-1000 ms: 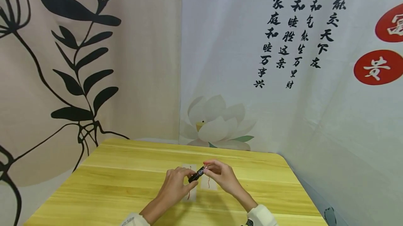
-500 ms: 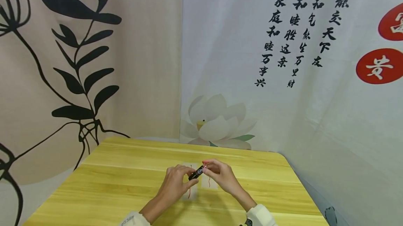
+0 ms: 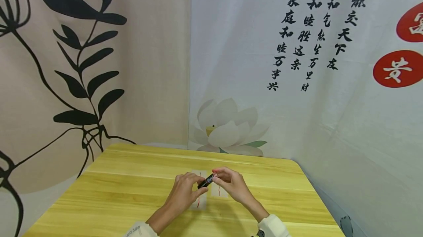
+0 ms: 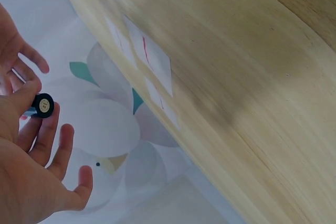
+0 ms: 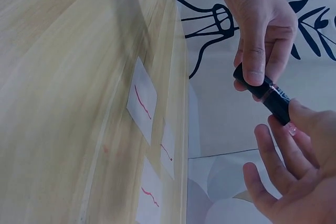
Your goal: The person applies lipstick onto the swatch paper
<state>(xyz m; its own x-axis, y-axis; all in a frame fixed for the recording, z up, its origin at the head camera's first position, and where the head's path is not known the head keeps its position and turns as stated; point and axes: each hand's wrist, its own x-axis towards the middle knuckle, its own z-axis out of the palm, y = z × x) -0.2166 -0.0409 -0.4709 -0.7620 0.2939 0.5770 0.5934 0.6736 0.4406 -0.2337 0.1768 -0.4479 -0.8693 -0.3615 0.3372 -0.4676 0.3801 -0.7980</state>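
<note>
Above the table, both hands hold a slim black lipstick tube (image 3: 205, 182), tilted with its upper end to the right. My left hand (image 3: 181, 192) grips the lower part between thumb and fingers; the round base (image 4: 44, 105) with a pale sticker faces the left wrist camera. At the upper end, my right hand (image 3: 235, 186) pinches the tube with thumb and fingers, its other fingers spread in the right wrist view. A clear pinkish tip (image 5: 292, 128) shows at that end. A narrow ring divides the tube's two black parts (image 5: 275, 103).
Under the hands, white paper slips (image 5: 148, 94) with thin wavy red lines lie on the yellow wooden table (image 3: 132, 178); the hands partly cover them in the head view. Behind the table hangs a backdrop (image 3: 158, 64) with printed plants, a lotus and black characters.
The head view shifts slightly. Both hands keep their hold on the lipstick tube, with hardly any visible movement.
</note>
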